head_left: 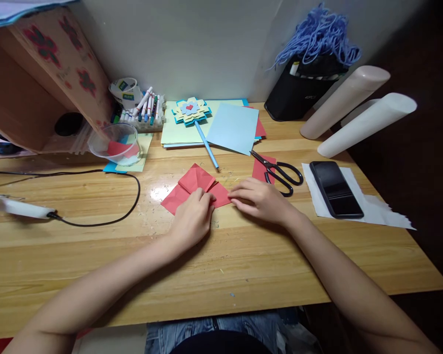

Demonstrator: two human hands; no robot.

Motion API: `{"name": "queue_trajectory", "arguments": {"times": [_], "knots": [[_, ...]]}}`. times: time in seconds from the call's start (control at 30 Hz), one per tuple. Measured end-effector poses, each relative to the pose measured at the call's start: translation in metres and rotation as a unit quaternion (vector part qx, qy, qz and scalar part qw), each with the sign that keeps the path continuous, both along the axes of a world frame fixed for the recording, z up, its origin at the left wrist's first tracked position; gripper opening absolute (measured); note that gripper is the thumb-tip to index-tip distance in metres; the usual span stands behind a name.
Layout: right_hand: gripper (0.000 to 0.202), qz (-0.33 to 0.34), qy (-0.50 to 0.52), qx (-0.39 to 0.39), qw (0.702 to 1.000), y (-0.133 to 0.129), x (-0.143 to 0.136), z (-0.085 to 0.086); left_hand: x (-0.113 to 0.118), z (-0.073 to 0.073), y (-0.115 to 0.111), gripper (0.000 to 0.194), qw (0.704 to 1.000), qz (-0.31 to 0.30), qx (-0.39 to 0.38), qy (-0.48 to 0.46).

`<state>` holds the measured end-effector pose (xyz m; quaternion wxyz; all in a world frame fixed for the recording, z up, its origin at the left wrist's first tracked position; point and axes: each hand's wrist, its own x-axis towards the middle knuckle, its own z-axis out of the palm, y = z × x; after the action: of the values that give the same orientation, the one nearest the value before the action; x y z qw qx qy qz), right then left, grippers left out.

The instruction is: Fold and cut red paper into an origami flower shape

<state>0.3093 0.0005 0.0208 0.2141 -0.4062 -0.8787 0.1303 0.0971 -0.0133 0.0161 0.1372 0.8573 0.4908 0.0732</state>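
A folded red paper (195,179) lies on the wooden table, with creases and a raised flap at its middle. My left hand (194,214) presses on its lower middle part with curled fingers, covering some of the paper. At the paper's right corner, the fingertips of my right hand (260,200) are pinched together on the edge. Black-handled scissors (276,172) rest just beyond my right hand, partly over a smaller red paper piece (260,169).
Behind are a paper flower (191,109) on a blue stick, a light blue sheet (234,128) and a marker box (143,115). A phone (335,189) lies right, below white tubes (367,123). A black cable (138,196) loops left, near a plastic cup (114,142).
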Motion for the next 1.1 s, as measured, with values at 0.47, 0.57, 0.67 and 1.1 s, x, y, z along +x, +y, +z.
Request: {"name": "queue_trajectory", "arguments": {"times": [0.47, 0.57, 0.67, 1.1], "knots": [[0.014, -0.125, 0.129, -0.054, 0.982, 0.016, -0.033, -0.029, -0.006, -0.009, 0.0, 0.024, 0.995, -0.049, 0.083, -0.005], [0.009, -0.126, 0.152, -0.063, 0.978, 0.015, -0.035, -0.029, -0.005, -0.01, 0.009, 0.027, 0.994, -0.029, 0.099, -0.038], [0.006, -0.124, 0.162, -0.07, 0.976, 0.014, -0.038, -0.029, -0.003, -0.007, 0.022, 0.025, 0.994, -0.01, 0.076, -0.077], [0.013, 0.014, 0.081, -0.128, 0.988, -0.007, -0.018, -0.001, -0.006, 0.018, 0.052, 0.018, 0.995, -0.086, 0.028, -0.028]]}}
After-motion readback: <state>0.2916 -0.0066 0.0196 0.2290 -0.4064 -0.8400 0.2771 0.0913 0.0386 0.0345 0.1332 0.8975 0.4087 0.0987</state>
